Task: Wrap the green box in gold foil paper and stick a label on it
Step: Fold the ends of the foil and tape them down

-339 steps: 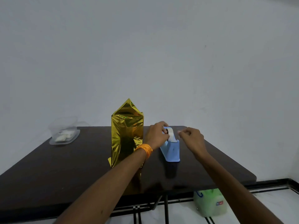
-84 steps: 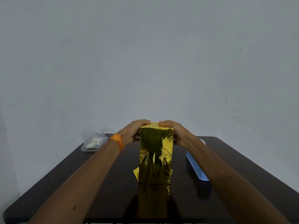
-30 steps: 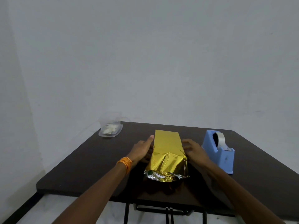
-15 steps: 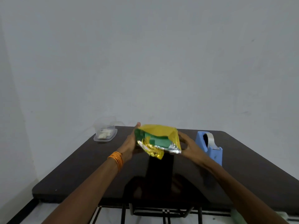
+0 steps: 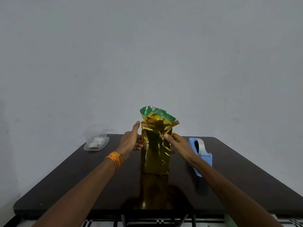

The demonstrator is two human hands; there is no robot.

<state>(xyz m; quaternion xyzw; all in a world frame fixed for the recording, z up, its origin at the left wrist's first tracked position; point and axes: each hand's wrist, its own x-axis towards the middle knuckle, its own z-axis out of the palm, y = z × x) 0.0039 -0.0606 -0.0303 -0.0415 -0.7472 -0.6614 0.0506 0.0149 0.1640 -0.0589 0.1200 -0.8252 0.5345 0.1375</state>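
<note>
While the tall green box (image 5: 155,154) in crinkled gold foil paper (image 5: 158,114) stands upright mid-table (image 5: 82,185), long axis vertical, left hand (image 5: 131,141) and right hand (image 5: 177,143) grip opposite sides, equally near, below the unfolded top.

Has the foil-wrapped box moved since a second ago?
Yes. The box lay flat on the table left of the tape dispenser; now it stands upright there, open end up.
</note>
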